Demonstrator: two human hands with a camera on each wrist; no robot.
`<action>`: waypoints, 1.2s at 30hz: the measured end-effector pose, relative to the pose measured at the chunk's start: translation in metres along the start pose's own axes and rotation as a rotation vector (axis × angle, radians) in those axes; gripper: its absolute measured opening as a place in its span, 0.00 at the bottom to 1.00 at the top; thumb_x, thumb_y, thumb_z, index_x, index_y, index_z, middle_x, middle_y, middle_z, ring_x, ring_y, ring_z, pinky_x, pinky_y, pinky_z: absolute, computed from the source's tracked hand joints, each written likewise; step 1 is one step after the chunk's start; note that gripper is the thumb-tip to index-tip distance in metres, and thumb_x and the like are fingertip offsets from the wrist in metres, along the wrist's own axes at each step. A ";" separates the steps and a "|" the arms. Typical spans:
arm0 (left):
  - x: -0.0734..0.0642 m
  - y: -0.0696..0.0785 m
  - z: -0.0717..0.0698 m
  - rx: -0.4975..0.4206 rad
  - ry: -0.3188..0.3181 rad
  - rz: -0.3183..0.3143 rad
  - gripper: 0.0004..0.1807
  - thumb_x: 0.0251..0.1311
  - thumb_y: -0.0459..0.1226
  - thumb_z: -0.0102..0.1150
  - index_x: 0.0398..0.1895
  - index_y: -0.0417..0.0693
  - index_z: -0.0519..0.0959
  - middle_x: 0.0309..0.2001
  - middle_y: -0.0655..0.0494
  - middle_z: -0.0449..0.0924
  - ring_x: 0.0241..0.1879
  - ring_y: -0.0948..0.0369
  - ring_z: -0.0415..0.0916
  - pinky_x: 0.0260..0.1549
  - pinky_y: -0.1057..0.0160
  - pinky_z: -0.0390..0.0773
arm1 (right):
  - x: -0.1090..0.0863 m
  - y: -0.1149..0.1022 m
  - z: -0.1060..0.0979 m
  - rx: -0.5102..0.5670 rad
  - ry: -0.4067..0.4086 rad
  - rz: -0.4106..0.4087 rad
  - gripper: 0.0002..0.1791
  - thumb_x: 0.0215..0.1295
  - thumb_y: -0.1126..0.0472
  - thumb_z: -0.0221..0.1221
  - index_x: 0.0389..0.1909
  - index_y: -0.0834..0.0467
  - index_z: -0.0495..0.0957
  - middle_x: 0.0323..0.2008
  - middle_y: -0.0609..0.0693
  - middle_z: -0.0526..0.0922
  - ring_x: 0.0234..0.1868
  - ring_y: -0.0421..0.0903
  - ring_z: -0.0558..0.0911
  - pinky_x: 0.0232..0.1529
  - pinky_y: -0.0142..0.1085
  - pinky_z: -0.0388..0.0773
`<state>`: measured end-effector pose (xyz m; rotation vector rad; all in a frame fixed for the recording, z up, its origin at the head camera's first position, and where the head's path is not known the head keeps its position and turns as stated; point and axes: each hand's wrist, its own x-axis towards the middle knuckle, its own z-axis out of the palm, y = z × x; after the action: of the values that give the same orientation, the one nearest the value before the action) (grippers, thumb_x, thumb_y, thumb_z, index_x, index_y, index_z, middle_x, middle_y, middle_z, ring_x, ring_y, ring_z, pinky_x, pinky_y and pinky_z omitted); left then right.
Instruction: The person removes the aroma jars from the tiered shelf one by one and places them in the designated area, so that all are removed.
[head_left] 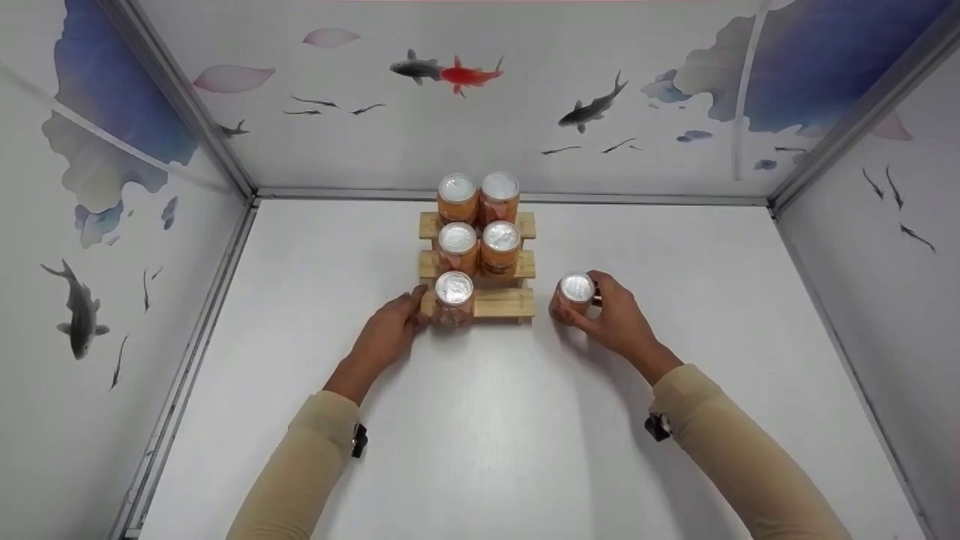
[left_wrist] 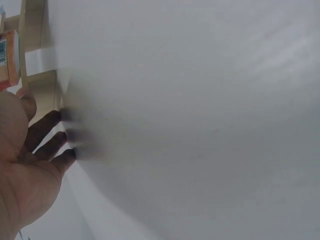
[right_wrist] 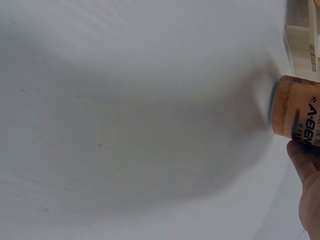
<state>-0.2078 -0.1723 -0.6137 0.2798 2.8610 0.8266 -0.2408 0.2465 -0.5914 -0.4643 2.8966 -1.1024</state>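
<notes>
Right hand [head_left: 619, 319] clamps orange can [head_left: 575, 291] between thumb and fingers (left hand [head_left: 388, 328] grips wooden rack [head_left: 504, 303])

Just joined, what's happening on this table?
A person's right hand grips an orange can just right of a stepped wooden rack; whether the can touches the table is hard to tell. The left hand holds the rack's left end at the front step. Five similar cans stand on the rack: two on the back step, two on the middle step, one at the front step's left, with bare wood beside it.
</notes>
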 end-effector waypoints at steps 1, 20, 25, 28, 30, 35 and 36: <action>0.000 0.000 0.000 0.002 0.000 0.001 0.32 0.88 0.41 0.52 0.90 0.57 0.59 0.80 0.35 0.72 0.80 0.38 0.70 0.80 0.38 0.72 | 0.000 -0.001 -0.001 -0.001 0.000 -0.003 0.45 0.71 0.51 0.76 0.77 0.71 0.66 0.66 0.68 0.81 0.68 0.64 0.84 0.65 0.57 0.88; 0.000 0.004 -0.001 -0.019 -0.011 -0.036 0.32 0.88 0.41 0.51 0.90 0.56 0.59 0.82 0.34 0.68 0.82 0.38 0.67 0.82 0.38 0.69 | 0.005 -0.035 -0.007 -0.175 0.110 -0.126 0.42 0.71 0.43 0.75 0.78 0.59 0.72 0.73 0.61 0.76 0.75 0.62 0.78 0.72 0.62 0.82; 0.000 0.001 0.002 -0.006 -0.013 -0.027 0.32 0.89 0.43 0.49 0.90 0.57 0.59 0.81 0.34 0.69 0.81 0.37 0.68 0.81 0.37 0.70 | 0.009 -0.051 0.005 -0.210 0.136 -0.240 0.42 0.72 0.41 0.73 0.77 0.60 0.74 0.71 0.61 0.78 0.70 0.61 0.82 0.65 0.59 0.87; 0.000 0.000 0.003 -0.005 -0.014 -0.027 0.32 0.89 0.43 0.50 0.90 0.58 0.58 0.81 0.33 0.69 0.81 0.37 0.68 0.81 0.37 0.70 | 0.011 -0.060 0.014 -0.213 0.120 -0.281 0.42 0.72 0.41 0.74 0.77 0.61 0.73 0.71 0.61 0.78 0.57 0.58 0.88 0.58 0.55 0.90; 0.000 0.000 0.003 -0.003 -0.011 -0.023 0.33 0.89 0.43 0.50 0.90 0.58 0.58 0.81 0.33 0.69 0.81 0.37 0.68 0.80 0.37 0.70 | 0.012 -0.066 0.020 -0.215 0.111 -0.297 0.43 0.72 0.41 0.73 0.77 0.61 0.73 0.70 0.61 0.78 0.55 0.57 0.88 0.57 0.54 0.90; 0.001 -0.001 0.002 -0.001 0.000 -0.009 0.32 0.89 0.42 0.51 0.90 0.57 0.59 0.80 0.31 0.70 0.80 0.36 0.69 0.80 0.36 0.72 | 0.015 -0.081 0.035 -0.216 0.118 -0.350 0.41 0.72 0.40 0.73 0.75 0.62 0.75 0.67 0.60 0.80 0.67 0.59 0.83 0.65 0.54 0.87; 0.002 -0.001 0.001 0.002 0.003 -0.005 0.32 0.88 0.42 0.51 0.90 0.57 0.59 0.80 0.31 0.70 0.80 0.36 0.70 0.79 0.36 0.72 | 0.016 -0.083 0.038 -0.217 0.123 -0.365 0.40 0.73 0.41 0.73 0.74 0.61 0.75 0.66 0.60 0.80 0.68 0.58 0.83 0.65 0.54 0.87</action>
<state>-0.2092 -0.1721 -0.6154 0.2713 2.8645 0.8242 -0.2294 0.1589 -0.5642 -0.9988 3.1383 -0.8715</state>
